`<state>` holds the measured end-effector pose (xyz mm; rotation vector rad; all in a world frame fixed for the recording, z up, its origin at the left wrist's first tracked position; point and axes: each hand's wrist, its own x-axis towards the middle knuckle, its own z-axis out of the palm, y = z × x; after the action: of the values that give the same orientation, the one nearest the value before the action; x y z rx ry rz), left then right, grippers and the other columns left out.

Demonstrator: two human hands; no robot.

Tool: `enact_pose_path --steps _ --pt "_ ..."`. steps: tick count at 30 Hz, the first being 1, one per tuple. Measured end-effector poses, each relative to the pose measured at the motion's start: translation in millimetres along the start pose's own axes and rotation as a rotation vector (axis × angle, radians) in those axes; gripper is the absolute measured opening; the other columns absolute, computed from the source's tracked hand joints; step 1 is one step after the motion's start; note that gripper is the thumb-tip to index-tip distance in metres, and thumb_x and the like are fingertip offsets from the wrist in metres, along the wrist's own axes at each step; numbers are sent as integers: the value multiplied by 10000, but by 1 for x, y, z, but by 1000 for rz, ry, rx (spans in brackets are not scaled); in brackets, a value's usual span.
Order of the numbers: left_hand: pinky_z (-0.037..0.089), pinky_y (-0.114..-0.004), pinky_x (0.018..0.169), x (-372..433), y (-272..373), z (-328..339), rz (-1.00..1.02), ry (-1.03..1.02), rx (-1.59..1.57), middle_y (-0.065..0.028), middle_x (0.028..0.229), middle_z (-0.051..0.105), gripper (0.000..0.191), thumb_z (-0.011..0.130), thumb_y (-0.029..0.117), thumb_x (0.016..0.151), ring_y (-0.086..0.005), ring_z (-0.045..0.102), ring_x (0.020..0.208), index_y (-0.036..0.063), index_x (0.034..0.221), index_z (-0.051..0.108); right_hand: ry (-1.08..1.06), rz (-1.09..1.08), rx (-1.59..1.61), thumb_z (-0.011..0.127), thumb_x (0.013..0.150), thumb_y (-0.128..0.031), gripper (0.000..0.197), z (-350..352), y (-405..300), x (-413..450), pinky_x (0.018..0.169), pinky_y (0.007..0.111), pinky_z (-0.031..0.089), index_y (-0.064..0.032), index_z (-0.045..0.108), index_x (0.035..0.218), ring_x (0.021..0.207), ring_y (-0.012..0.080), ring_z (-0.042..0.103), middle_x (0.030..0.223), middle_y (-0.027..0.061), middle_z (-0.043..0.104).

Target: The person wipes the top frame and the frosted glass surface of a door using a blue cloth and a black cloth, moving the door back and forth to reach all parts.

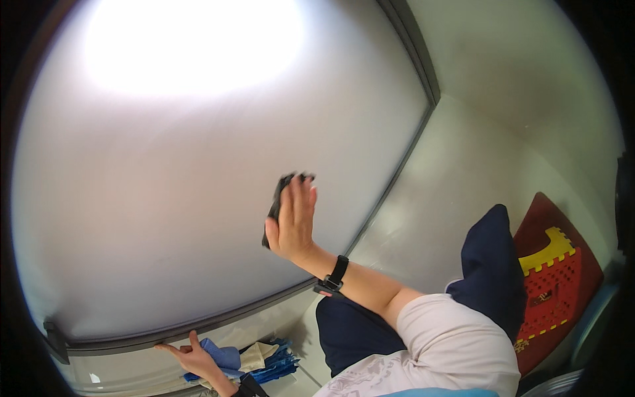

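A pale, smooth panel (178,198) with a dark grey frame (248,311) fills much of the view, a bright glare at its top. My right hand (293,218) lies flat over a black cloth-like item (273,218) and presses it against the panel, right of its middle. Near the frame's lower edge, at the bottom left, is my left hand (193,355), its thumb and index finger spread beside the edge. Directly next to it is a blue cloth (223,356); whether the curled fingers touch it cannot be told. A black band circles each wrist.
Beige cloth (258,355) and darker blue cloths (275,367) lie below the frame. My legs in dark trousers (488,263) are at the right, near a dark red mat (538,213) bearing a red and yellow perforated piece (553,288). A black bracket (55,342) sits at the panel's lower left corner.
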<state>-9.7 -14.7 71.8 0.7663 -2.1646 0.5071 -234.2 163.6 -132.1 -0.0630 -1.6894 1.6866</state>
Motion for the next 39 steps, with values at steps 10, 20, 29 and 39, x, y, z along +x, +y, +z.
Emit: enact_pose_path --steps 10,20,29,39 --pt "298 -255 466 -1 -11 -1 -2 18 -46 -10 560 318 947 771 163 751 -130 284 527 33 1470 167 -283 -1321 -374 433 901 -325 503 -51 89 99 1089 592 130 -390 331 1389 1399 94 196 1494 -129 273" --pt "333 -256 475 1 -14 1 38 52 -30 -18 563 314 939 754 186 771 -128 314 530 36 1473 148 126 -666 -419 451 909 -344 441 -92 101 268 1040 611 208 -218 472 1330 1321 243 358 1431 12 398" --pt "320 -264 451 1 -2 0 -1 0 -26 10 526 307 967 767 188 758 -119 309 491 59 1478 136 311 149 -433 320 954 -333 568 -78 129 236 1054 604 172 44 295 1379 1332 363 307 1417 253 329" --pt "457 -353 471 5 17 -24 158 30 34 -178 671 611 1035 825 432 641 -258 563 505 -201 1293 332 184 624 -215 405 935 -308 655 -24 46 68 1023 649 189 120 184 1379 1343 465 188 1415 343 211"
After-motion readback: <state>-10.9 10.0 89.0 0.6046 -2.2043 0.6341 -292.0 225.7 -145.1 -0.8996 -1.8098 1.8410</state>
